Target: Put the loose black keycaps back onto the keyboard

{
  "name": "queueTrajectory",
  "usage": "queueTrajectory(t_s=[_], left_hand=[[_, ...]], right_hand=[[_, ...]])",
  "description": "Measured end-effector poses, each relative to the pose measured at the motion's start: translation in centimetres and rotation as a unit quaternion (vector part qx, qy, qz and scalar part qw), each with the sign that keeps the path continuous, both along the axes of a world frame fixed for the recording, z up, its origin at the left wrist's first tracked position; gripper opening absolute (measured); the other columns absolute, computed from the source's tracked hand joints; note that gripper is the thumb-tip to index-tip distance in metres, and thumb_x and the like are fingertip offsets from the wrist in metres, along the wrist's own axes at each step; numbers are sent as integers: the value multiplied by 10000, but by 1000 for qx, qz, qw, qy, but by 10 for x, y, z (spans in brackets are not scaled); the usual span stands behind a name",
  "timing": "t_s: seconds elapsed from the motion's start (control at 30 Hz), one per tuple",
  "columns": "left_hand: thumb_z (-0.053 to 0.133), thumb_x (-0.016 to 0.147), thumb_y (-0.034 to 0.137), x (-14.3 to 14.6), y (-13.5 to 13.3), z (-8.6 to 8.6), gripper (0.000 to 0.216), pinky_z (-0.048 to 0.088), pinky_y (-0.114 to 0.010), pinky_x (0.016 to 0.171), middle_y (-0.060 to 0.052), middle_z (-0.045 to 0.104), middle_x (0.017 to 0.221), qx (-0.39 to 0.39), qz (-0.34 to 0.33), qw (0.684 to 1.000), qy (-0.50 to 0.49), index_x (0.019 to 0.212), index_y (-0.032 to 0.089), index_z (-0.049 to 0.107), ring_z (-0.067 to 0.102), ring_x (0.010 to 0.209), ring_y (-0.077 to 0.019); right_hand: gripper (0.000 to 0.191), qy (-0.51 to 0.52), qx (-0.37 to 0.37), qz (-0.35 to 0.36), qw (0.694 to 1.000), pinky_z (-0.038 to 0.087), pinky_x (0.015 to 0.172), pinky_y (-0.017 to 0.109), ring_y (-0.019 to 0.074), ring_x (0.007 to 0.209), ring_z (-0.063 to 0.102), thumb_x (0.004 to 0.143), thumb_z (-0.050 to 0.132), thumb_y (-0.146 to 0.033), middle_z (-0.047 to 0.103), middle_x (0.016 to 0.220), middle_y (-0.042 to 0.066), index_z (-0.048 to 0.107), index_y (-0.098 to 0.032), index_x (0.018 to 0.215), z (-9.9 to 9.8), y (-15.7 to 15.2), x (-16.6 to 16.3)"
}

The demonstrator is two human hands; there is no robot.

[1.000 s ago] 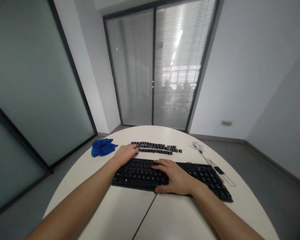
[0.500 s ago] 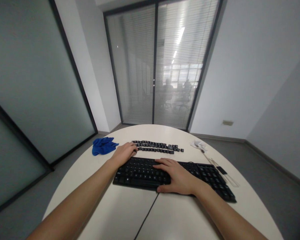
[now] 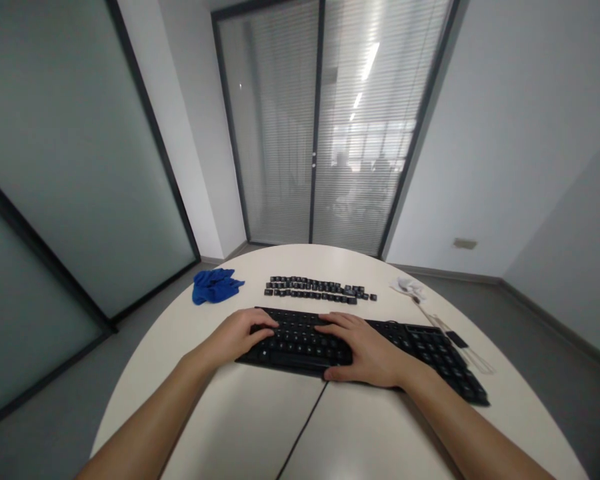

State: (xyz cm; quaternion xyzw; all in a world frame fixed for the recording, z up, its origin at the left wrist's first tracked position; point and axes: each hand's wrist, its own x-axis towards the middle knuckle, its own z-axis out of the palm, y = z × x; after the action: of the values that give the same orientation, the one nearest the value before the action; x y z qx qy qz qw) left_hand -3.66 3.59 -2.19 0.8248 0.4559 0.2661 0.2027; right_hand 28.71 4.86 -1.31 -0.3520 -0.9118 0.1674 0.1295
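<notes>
A black keyboard lies slantwise on the round table, its right end nearer to me. Across its middle rests my right hand, fingers spread over the keys and thumb along the near edge. My left hand is at the keyboard's left end. Its thumb and forefinger reach over the keys with a gap between them, and no object shows there. The other fingertips are partly hidden. Beyond the keyboard, loose black keycaps lie in several rows, some apart at the right end.
A crumpled blue cloth lies at the left of the pale table. At the right are a white crumpled item and a thin tool with a black part. A dark seam crosses the tabletop. Glass panels and walls surround it.
My left hand has drawn back from the left end of the keycap rows to the keyboard's left keys. The right hand stays on the keyboard. The view has shifted slightly.
</notes>
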Motion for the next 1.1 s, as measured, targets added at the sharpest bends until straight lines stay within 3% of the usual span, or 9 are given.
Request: queueTrajectory(t_s=[0.5, 0.77, 1.1], left_hand=[[609, 942, 277, -4, -1, 5, 197, 489, -328, 938, -32, 745, 1086, 5, -28, 998, 50, 1060, 264, 766, 662, 1015, -205], [556, 977, 237, 1, -9, 14, 238, 496, -299, 901, -21, 707, 1133, 55, -41, 987, 148, 1107, 284, 749, 654, 1031, -199], [631, 925, 220, 4, -8, 16, 235, 491, -301, 891, -7, 729, 1094, 20, 1, 988, 156, 1126, 286, 733, 655, 1027, -206]], right_hand=[[885, 4, 1, 5, 1000, 292, 1166, 548, 360, 1403, 395, 687, 715, -748, 436, 1548, 114, 564, -256, 1407, -4, 2, 1], [879, 7, -2, 5, 1000, 287, 1167, 560, 370, 1403, 394, 689, 717, -739, 438, 1546, 123, 570, -246, 1401, -4, 2, 0], [871, 10, -2, 10, 1000, 288, 1164, 563, 371, 1404, 390, 697, 712, -739, 434, 1549, 117, 563, -257, 1406, -4, 2, 1]])
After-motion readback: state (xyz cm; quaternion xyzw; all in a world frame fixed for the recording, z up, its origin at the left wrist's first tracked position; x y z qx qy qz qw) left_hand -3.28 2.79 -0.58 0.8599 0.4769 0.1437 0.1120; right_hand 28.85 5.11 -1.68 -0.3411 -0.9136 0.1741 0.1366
